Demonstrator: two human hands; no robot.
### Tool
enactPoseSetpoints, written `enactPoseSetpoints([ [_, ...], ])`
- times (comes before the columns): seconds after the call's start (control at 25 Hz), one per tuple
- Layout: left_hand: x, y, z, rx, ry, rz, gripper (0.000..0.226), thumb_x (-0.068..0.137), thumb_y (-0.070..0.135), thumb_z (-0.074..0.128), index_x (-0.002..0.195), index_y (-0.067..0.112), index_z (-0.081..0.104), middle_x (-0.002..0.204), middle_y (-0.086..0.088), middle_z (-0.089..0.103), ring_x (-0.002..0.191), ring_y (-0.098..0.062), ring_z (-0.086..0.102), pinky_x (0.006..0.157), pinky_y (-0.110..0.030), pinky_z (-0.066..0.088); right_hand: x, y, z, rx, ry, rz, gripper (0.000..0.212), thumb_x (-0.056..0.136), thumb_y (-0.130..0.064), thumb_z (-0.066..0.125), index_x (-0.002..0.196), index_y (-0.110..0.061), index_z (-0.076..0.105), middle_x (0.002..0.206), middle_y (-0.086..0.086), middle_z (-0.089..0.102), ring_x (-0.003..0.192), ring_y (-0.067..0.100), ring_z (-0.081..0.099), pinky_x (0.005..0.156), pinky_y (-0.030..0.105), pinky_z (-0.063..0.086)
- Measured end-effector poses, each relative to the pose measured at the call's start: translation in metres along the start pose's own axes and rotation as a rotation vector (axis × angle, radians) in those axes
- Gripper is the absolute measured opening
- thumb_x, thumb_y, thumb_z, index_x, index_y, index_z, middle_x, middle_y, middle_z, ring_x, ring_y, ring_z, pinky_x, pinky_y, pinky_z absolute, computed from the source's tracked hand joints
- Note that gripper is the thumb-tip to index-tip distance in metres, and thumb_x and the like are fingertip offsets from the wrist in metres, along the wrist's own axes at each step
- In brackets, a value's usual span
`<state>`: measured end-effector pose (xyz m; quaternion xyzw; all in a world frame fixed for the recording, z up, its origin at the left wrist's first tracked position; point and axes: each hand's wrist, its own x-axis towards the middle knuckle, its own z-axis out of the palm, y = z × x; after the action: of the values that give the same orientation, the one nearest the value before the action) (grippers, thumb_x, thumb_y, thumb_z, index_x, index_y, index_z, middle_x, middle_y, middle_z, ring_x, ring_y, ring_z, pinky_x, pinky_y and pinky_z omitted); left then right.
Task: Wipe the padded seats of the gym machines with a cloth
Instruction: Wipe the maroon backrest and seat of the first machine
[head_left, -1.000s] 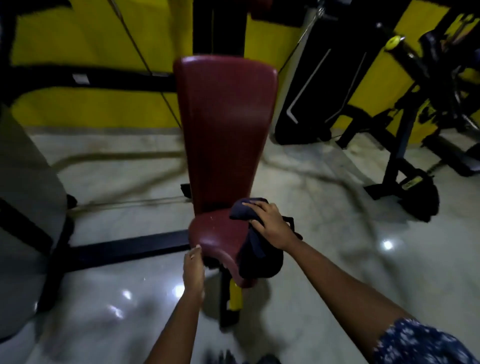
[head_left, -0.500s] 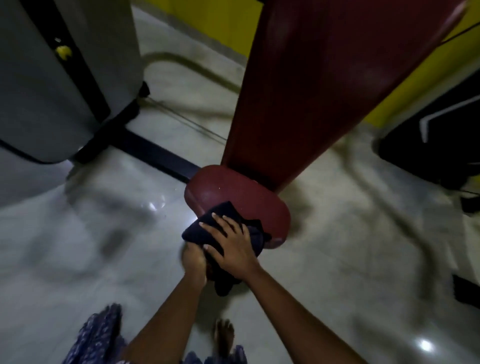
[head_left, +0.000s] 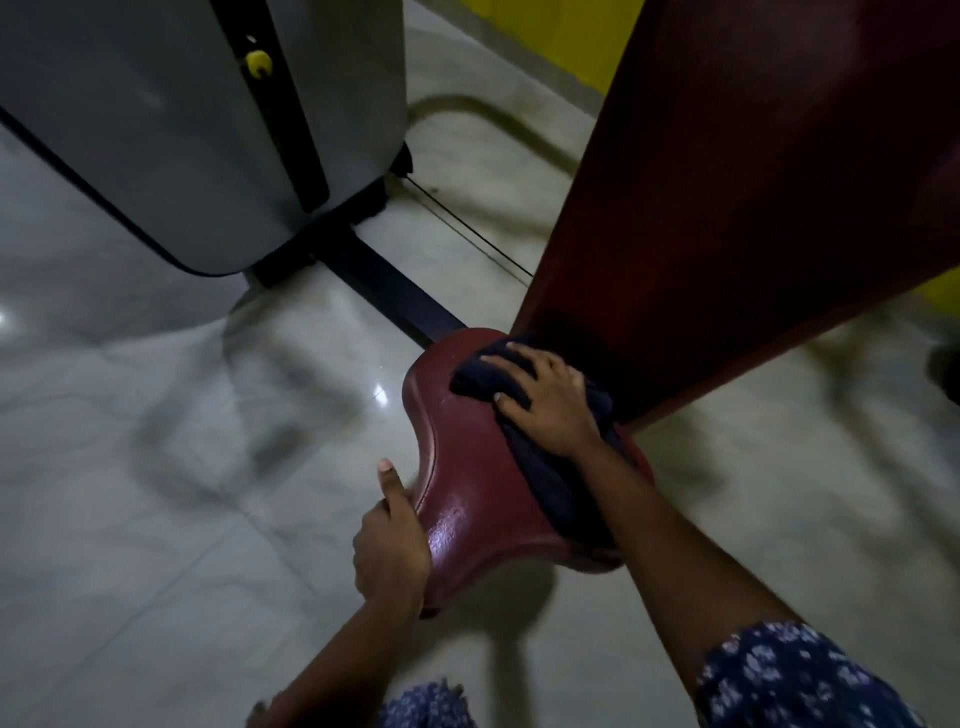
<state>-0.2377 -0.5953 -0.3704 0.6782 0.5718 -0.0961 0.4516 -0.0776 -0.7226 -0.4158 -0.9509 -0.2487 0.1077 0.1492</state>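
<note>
GYM FLOOR, SEEN FROM ABOVE: A person's right hand pressed a dark blue cloth onto the maroon padded seat of a gym machine. We looked down on it from the head camera. The fingers lay spread and nearly straight on top of the cloth, flat against it rather than curled round it. They rested at the back of the seat, just where it met the tall maroon backrest. The cloth was bunched under the palm. From there it trailed along the seat's right side towards the front edge, beneath the forearm. On the bare left half of the seat we saw a glossy sheen.

The left hand held the seat's front left edge. Its thumb lay straight along the rim, while the other fingers went under the pad, where we could not see them. The two hands were apart, the left at the front and the right at the back.

Left of the seat stood a grey machine housing with a small yellow knob on its dark slot. From its base a black frame bar ran across the pale polished floor to beneath the seat. A blue flowered sleeve covered the right upper arm.
</note>
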Motion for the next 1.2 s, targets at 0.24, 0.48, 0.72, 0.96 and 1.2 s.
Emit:
enactPoseSetpoints([
  [0.24, -0.004, 0.003, 0.001, 0.008, 0.028, 0.015, 0.079, 0.090, 0.063, 0.012, 0.114, 0.009, 0.065, 0.116, -0.025, 0.061, 0.108, -0.040, 0.055, 0.091, -0.043, 0.040, -0.046, -0.061, 0.005, 0.101, -0.091, -0.455, 0.046, 0.079, -0.047, 0.040, 0.124, -0.044, 0.051, 0.144, -0.007, 0.041, 0.127, 0.021, 0.035, 0.096, 0.044, 0.026],
  [0.48, 0.007, 0.002, 0.000, 0.018, 0.013, 0.008, 0.081, 0.086, 0.068, 0.007, 0.113, 0.022, 0.068, 0.118, -0.018, 0.063, 0.110, -0.036, 0.054, 0.094, -0.042, 0.039, 0.060, -0.062, 0.000, -0.109, -0.216, -0.691, 0.057, 0.073, -0.056, 0.029, 0.111, -0.032, 0.062, 0.130, -0.008, 0.054, 0.126, 0.018, 0.038, 0.097, 0.045, 0.023],
  [0.72, 0.007, 0.004, -0.005, -0.018, -0.134, -0.012, 0.112, 0.059, 0.086, -0.004, 0.126, 0.021, 0.059, 0.126, -0.018, 0.060, 0.116, -0.034, 0.054, 0.104, -0.044, 0.038, 0.030, -0.067, 0.009, -0.076, -0.242, -0.881, 0.051, 0.076, -0.054, 0.033, 0.101, -0.026, 0.068, 0.112, -0.006, 0.063, 0.117, 0.017, 0.047, 0.097, 0.040, 0.019],
  [0.96, 0.031, 0.054, 0.009, 0.029, -0.315, 0.109, 0.105, 0.061, 0.083, -0.001, 0.120, 0.018, 0.058, 0.124, -0.011, 0.059, 0.104, -0.026, 0.055, 0.097, -0.033, 0.036, 0.109, -0.070, 0.008, -0.169, -0.339, -0.721, 0.062, 0.077, -0.064, 0.022, 0.111, -0.029, 0.060, 0.115, -0.004, 0.059, 0.114, 0.018, 0.045, 0.092, 0.043, 0.029],
  [1.2, 0.032, 0.048, 0.030, 0.363, -0.147, 0.226, 0.072, 0.086, 0.071, 0.023, 0.122, 0.012, 0.044, 0.120, -0.015, 0.059, 0.110, -0.033, 0.056, 0.091, -0.040, 0.041, 0.135, -0.023, 0.007, 0.063, -0.360, -0.284, 0.039, 0.094, -0.050, 0.041, 0.123, -0.025, 0.052, 0.123, 0.007, 0.056, 0.117, 0.029, 0.047, 0.090, 0.038, 0.035],
])
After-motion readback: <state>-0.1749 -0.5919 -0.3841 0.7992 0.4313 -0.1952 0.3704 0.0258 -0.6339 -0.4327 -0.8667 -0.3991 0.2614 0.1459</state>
